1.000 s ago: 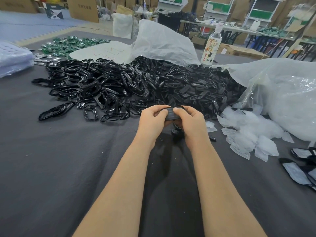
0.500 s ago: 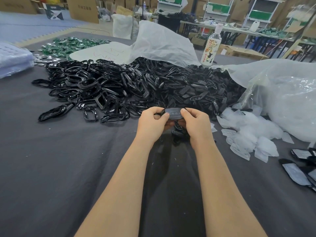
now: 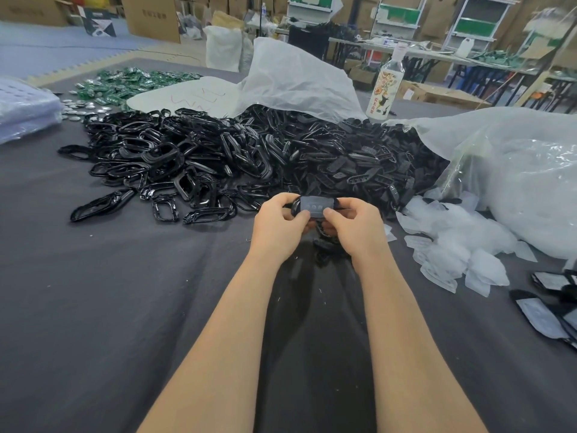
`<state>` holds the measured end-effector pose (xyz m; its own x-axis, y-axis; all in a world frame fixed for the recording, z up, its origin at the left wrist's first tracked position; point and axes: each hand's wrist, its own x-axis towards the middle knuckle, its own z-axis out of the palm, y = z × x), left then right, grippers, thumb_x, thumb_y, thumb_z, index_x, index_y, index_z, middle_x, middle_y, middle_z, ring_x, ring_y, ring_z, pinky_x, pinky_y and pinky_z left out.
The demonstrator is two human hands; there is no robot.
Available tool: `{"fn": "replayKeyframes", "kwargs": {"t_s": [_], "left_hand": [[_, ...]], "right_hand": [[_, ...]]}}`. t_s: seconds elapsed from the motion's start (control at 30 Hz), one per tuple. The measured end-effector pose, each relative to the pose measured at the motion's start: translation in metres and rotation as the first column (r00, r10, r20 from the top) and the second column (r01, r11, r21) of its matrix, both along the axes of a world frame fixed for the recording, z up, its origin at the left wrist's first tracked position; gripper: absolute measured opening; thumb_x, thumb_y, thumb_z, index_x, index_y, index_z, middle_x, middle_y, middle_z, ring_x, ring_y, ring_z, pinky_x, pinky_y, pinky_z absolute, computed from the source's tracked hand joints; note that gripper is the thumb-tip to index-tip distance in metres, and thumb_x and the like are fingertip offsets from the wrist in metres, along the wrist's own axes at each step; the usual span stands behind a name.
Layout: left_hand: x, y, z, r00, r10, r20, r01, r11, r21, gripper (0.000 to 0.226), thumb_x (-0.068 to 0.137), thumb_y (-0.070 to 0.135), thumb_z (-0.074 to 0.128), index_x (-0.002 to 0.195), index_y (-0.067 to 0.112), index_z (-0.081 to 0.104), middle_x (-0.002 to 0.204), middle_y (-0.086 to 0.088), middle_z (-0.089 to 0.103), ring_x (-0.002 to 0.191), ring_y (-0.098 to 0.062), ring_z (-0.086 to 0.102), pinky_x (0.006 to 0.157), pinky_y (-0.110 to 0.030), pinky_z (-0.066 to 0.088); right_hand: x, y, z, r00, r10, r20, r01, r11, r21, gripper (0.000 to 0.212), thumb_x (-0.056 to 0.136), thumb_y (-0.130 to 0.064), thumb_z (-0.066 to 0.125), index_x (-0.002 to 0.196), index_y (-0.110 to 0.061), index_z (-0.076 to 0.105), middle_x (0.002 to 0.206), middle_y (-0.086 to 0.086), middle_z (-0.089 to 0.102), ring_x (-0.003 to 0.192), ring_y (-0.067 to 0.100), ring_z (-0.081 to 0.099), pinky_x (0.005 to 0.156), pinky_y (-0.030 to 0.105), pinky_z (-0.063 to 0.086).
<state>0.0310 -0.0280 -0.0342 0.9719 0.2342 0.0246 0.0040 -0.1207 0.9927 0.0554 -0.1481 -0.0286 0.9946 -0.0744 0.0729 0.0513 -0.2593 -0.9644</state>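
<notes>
Grey cloth table (image 3: 93, 307) w/ frame pile (image 3: 218, 157) by held part (image 3: 316, 207), boxes (image 3: 151, 14) behind

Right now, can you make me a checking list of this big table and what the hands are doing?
Surface: dark grey cloth, a few light specks.
Job's things: black three-button part held up between both hands; heap of black plastic frames and button pads behind it.
Clutter: clear film scraps, bottle, green circuit boards, white plastic bag.
Hands: left hand and right hand each pinch one end of the part.
Cables: nothing seen.
Surroundings: cardboard boxes, shelving, folding tables.
</notes>
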Motion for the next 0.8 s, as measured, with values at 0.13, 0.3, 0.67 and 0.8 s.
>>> {"fn": "replayKeyframes", "kwargs": {"t_s": [0.13,0.3,0.67,0.8], "left_hand": [[0.0002,0.0013,-0.0004,0.999,0.035,-0.011,-0.035,0.998,-0.057,0.029,0.092,0.003,0.057,0.087,0.031,0.058,0.085,-0.006,0.072,0.08,-0.016,0.072,0.087,-0.044,0.057],[0.0007,-0.0007,-0.0005,1.0,0.016,-0.023,-0.017,0.996,-0.084,0.028,0.092,0.002,0.056,0.087,0.03,0.059,0.081,-0.002,0.072,0.076,-0.012,0.073,0.086,-0.039,0.058],[-0.0019,-0.0033,0.0018,0.999,0.026,-0.035,-0.027,0.999,-0.019,0.019,0.088,0.006,0.06,0.102,0.017,0.066,0.089,-0.007,0.072,0.088,-0.022,0.07,0.089,-0.044,0.056],[-0.0026,-0.0052,0.0033,0.999,0.035,-0.02,-0.034,0.998,0.048,0.02,0.083,0.005,0.064,0.096,0.019,0.065,0.089,-0.004,0.071,0.09,-0.022,0.068,0.088,-0.045,0.054]], "right_hand": [[-0.0008,0.0001,0.0016,0.997,0.072,-0.013,-0.072,0.997,-0.002,0.021,0.092,0.003,0.051,0.099,-0.011,0.065,0.082,0.006,0.07,0.076,0.016,0.068,0.074,0.024,0.057],[0.0005,0.0037,-0.0002,0.999,-0.033,0.026,0.036,0.993,-0.109,0.016,0.084,-0.002,0.054,0.091,-0.012,0.064,0.081,0.005,0.069,0.08,0.022,0.068,0.081,0.038,0.057],[-0.0008,0.0059,-0.0018,0.999,0.02,-0.041,-0.021,0.999,-0.028,0.016,0.083,-0.002,0.057,0.093,-0.01,0.066,0.088,0.01,0.072,0.088,0.027,0.069,0.087,0.046,0.055],[0.0,0.0054,-0.0019,0.998,0.023,-0.057,-0.021,0.999,0.027,0.015,0.084,0.0,0.058,0.093,-0.008,0.067,0.084,0.008,0.072,0.078,0.019,0.068,0.081,0.036,0.058]]}}
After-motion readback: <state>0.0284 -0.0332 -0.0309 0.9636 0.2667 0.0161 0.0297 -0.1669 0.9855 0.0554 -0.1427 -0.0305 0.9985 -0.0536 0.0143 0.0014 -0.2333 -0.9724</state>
